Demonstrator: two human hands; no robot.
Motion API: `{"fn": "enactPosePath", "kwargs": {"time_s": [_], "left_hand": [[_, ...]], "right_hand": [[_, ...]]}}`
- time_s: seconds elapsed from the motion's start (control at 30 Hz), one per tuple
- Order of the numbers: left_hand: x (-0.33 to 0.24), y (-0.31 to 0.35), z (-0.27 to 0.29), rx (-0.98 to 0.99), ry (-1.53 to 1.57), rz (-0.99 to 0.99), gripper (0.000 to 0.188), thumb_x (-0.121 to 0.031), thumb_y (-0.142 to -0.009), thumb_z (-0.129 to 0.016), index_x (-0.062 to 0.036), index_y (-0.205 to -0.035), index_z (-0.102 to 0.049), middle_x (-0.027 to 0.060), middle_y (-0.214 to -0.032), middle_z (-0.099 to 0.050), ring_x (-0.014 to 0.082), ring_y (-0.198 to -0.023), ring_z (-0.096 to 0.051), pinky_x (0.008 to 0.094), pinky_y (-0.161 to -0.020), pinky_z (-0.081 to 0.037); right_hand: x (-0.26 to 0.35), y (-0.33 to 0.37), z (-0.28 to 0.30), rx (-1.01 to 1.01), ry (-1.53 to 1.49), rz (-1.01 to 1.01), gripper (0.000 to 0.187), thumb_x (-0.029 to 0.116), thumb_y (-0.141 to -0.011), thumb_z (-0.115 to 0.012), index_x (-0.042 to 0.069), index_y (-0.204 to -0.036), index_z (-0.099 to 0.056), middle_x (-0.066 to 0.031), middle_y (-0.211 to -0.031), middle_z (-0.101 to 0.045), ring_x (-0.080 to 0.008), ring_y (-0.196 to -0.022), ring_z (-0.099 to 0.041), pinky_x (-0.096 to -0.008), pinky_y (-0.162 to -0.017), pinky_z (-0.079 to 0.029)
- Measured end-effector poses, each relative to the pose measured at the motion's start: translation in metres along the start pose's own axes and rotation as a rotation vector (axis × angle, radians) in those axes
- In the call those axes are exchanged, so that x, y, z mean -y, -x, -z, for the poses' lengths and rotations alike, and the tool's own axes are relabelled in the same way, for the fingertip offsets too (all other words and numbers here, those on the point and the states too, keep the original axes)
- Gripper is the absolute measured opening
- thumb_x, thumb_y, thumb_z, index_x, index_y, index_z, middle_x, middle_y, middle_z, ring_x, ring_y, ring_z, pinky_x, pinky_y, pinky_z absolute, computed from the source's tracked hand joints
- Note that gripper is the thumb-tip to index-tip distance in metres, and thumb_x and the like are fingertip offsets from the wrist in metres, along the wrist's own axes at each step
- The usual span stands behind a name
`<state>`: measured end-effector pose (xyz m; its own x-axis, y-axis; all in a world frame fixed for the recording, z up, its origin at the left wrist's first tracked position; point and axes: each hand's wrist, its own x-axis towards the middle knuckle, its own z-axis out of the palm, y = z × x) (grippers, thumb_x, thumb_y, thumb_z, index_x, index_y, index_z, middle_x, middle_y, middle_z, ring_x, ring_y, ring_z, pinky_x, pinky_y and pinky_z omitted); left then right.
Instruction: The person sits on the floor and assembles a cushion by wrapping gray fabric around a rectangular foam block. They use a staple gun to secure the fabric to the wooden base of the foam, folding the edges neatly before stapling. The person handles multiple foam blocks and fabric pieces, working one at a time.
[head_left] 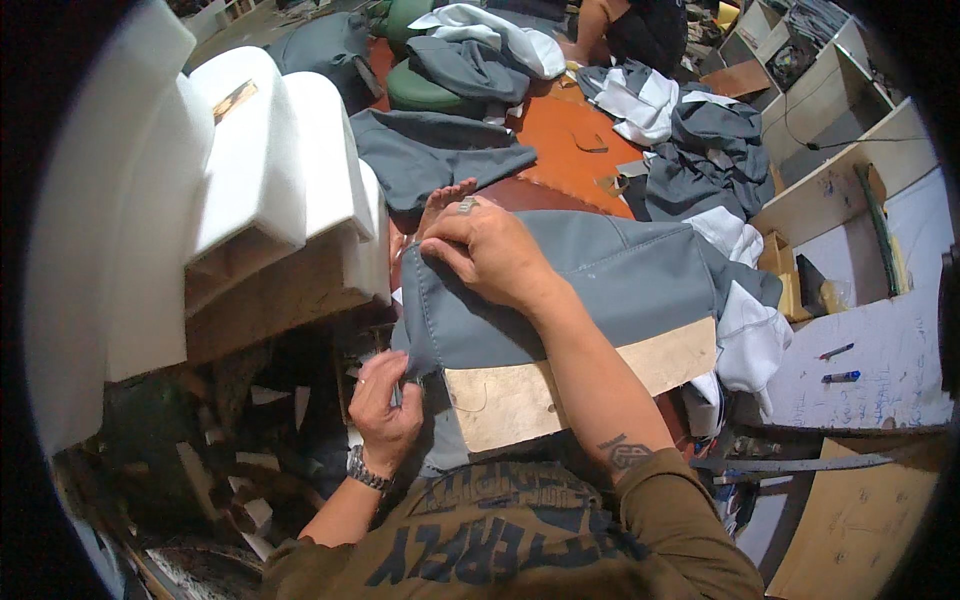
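I saw the grey cover [560, 285] in the middle, near the person's shirt [500, 540], with a stitched seam down its left side. A tan strip [510, 403] lay along its near side. The left hand [385, 410] was at the cover's near left edge, fingers curled close together and the thumb a little apart. The right hand [490, 245] lay on the far left corner, fingers bent and touching the cover. I could not tell if either hand pinched the cloth. A watch [370, 470] was on the left wrist. Big white shapes [330, 160] stood on the left. Far off, I saw an orange sheet [575, 130], and to its right a grey and white heap [710, 145]. A blue pen [841, 377] lay on the right.
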<state>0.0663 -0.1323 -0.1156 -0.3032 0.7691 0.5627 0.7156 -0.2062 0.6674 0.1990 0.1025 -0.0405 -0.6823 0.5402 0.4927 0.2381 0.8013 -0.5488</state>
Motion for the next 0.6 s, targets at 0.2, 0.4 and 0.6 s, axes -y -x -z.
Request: {"fn": "enactPosePath", "kwargs": {"time_s": [0.2,0.4,0.6], "left_hand": [[-0.014,0.003,0.007,0.024,0.033,-0.006,0.048,0.009,-0.076,-0.068,0.0021,-0.123,-0.075,0.0182,-0.106,-0.076,0.0353,-0.095,-0.071,0.0409,-0.088,-0.058],[-0.011,0.001,-0.007,0.062,-0.053,-0.123,0.061,0.008,-0.072,-0.072,-0.002,-0.133,-0.074,0.0145,-0.09,-0.067,0.0342,-0.088,-0.064,0.0434,-0.082,-0.053],[-0.011,0.016,-0.002,0.021,-0.038,-0.127,0.06,0.008,-0.073,-0.07,-0.0012,-0.132,-0.074,0.0141,-0.086,-0.064,0.0345,-0.084,-0.063,0.0442,-0.08,-0.052]], "right_hand": [[0.001,-0.006,-0.006,-0.027,0.054,0.068,0.015,0.024,-0.095,-0.079,0.009,-0.098,-0.08,-0.0099,-0.1,-0.077,-0.0367,-0.099,-0.069,-0.0489,-0.092,-0.053],[0.0,-0.004,-0.006,0.085,0.034,0.062,0.016,0.026,-0.093,-0.081,0.013,-0.102,-0.081,-0.0069,-0.103,-0.078,-0.0348,-0.102,-0.07,-0.0469,-0.095,-0.053],[0.032,-0.002,0.01,-0.12,0.081,0.13,0.023,0.021,-0.089,-0.085,0.011,-0.109,-0.079,-0.0093,-0.109,-0.076,-0.0357,-0.103,-0.07,-0.0464,-0.095,-0.053]]}}
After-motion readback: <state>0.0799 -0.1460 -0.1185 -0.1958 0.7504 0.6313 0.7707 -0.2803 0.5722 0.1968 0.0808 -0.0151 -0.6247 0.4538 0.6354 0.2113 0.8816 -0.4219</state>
